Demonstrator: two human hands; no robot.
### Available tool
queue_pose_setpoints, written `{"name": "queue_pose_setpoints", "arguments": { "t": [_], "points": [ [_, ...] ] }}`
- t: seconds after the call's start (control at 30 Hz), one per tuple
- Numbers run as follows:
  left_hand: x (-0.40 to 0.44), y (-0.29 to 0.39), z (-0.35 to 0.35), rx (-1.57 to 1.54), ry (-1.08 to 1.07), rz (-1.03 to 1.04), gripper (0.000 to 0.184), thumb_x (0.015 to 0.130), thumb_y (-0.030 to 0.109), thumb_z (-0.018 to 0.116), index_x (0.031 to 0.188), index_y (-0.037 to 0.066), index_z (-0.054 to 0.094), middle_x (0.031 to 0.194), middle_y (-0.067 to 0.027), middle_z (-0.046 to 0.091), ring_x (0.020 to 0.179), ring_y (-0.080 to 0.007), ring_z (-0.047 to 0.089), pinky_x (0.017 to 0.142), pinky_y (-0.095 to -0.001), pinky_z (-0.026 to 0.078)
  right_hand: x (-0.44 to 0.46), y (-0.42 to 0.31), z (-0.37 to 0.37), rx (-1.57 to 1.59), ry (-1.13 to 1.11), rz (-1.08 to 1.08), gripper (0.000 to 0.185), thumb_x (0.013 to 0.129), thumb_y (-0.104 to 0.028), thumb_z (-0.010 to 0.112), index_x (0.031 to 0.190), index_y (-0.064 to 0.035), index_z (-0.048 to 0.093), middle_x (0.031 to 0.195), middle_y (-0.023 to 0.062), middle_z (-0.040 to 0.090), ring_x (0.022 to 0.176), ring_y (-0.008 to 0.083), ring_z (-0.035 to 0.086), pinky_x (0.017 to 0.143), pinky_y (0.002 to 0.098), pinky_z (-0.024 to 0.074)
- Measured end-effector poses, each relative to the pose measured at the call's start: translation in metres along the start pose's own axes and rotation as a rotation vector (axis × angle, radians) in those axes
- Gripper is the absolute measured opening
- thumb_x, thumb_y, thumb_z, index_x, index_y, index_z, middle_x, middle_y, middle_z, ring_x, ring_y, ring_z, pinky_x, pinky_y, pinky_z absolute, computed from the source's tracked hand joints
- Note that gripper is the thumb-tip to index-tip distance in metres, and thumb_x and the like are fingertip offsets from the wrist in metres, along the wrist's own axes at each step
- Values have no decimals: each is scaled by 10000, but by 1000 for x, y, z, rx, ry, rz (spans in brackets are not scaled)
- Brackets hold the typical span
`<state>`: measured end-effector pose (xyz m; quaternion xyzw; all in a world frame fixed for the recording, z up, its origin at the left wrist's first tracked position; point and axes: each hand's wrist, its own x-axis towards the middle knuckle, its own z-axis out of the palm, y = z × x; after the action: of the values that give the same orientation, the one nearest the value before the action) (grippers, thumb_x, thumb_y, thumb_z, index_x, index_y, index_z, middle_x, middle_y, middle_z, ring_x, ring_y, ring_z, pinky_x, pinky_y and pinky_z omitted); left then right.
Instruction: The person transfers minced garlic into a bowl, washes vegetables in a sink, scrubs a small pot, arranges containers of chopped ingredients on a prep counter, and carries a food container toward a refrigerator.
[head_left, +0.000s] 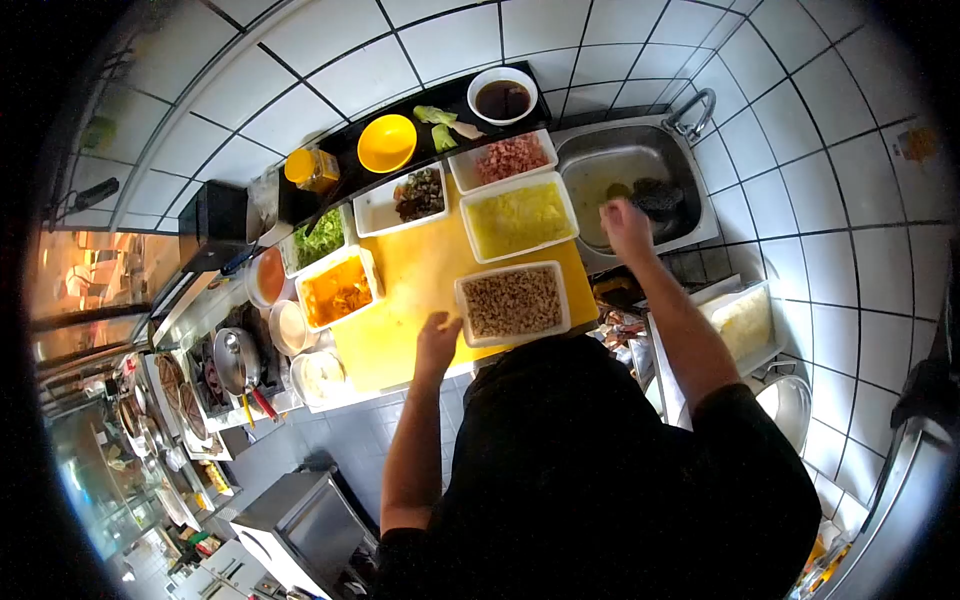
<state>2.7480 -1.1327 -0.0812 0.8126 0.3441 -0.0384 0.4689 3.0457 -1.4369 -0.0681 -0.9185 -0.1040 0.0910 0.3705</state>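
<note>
My left hand [437, 342] is just left of a white tub of brown crumbly filling, like minced meat [515, 302], on a yellow cutting board [415, 275]. Its fingers are loosely apart and appear to hold nothing. Over the near left edge of the metal sink [688, 212], my right hand [627, 230] has its fingers curled together; anything inside them is hidden. Between the hands and the wall stands a white tub of shredded yellow-green food [517, 216]. Behind that is a tub of pink chopped meat [510, 158].
Tubs of dark chopped food [420, 195], orange food [338, 293] and green leaves [318, 238] line the board's left. A yellow bowl [387, 143] and a bowl of dark liquid [502, 100] sit on the back ledge. Further left is a frying pan [237, 360].
</note>
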Motion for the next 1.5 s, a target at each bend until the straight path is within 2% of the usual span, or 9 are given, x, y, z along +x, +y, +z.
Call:
{"name": "queue_pose_setpoints", "arguments": {
  "t": [0.1, 0.2, 0.3, 0.37, 0.4, 0.53, 1.17, 1.37, 1.5],
  "points": [
    [-19, -13, 27, -182, -106, -147, 344, 911, 251, 726, 1016, -61, 629, 918, -211, 708, 837, -286, 741, 720, -380, 577, 78, -3, 23, 102, -48, -30, 436, 972, -413, 610, 1099, 2, 651, 932, 184, 705, 856, 347, 684, 769, 438, 528],
    [-33, 10, 35, -211, 55, -143, 221, 927, 139, 684, 912, -58, 583, 787, -166, 659, 699, -256, 718, 607, -360, 585, 129, -31, 44, 118, -149, -2, 476, 927, -430, 661, 1102, 12, 647, 1052, 203, 698, 965, 359, 678, 807, 448, 529],
    [-39, 22, 34, -168, 162, -163, 189, 929, 98, 664, 902, -68, 577, 787, -159, 652, 630, -232, 681, 574, -362, 594, 149, -63, 54, -3, -272, 150, 333, 931, -332, 698, 972, -10, 622, 874, 118, 667, 778, 225, 634, 688, 401, 524],
    [-41, 13, 28, -127, 223, -179, 185, 929, 93, 664, 896, -67, 577, 795, -156, 652, 632, -219, 676, 573, -364, 595, 169, -34, 81, 112, -226, 157, 288, 922, -277, 711, 932, -13, 596, 853, 110, 631, 771, 209, 626, 650, 393, 535],
    [-37, -20, 29, -400, 203, -260, 179, 937, 71, 650, 940, -83, 559, 862, -150, 631, 703, -231, 681, 624, -358, 632, 176, -22, 90, 168, -202, 160, 271, 918, -250, 717, 911, -15, 583, 843, 106, 613, 768, 201, 622, 631, 389, 541],
    [-38, -37, 1, -620, 324, -315, 180, 939, 74, 661, 948, -78, 566, 882, -133, 622, 709, -215, 662, 659, -348, 639, 160, -21, 49, 315, -237, 220, 212, 963, -193, 656, 899, -27, 542, 860, 82, 554, 747, 194, 622, 636, 358, 569],
    [-6, -63, -34, -807, 444, -366, 209, 986, 155, 645, 1009, -19, 531, 947, -127, 618, 733, -251, 673, 713, -425, 654, 90, 180, -121, 448, 99, 550, 156, 899, -133, 669, 867, -47, 543, 805, 33, 535, 760, 163, 628, 685, 334, 629],
    [-23, -44, -32, -995, 412, -410, 358, 1018, 292, 601, 1169, -18, 503, 1062, -135, 617, 917, -311, 666, 832, -457, 625, 89, 205, -121, 394, 133, 591, 200, 909, -173, 679, 908, -26, 544, 851, 77, 573, 769, 201, 639, 678, 343, 593],
    [-36, -26, -29, -565, 685, -517, 525, 1014, 382, 593, 1317, -24, 455, 1231, -186, 581, 1055, -327, 633, 923, -432, 576, 100, 198, -120, 259, 87, 523, 222, 916, -190, 691, 965, -12, 568, 883, 99, 606, 766, 217, 647, 658, 347, 553]
  ]
}}
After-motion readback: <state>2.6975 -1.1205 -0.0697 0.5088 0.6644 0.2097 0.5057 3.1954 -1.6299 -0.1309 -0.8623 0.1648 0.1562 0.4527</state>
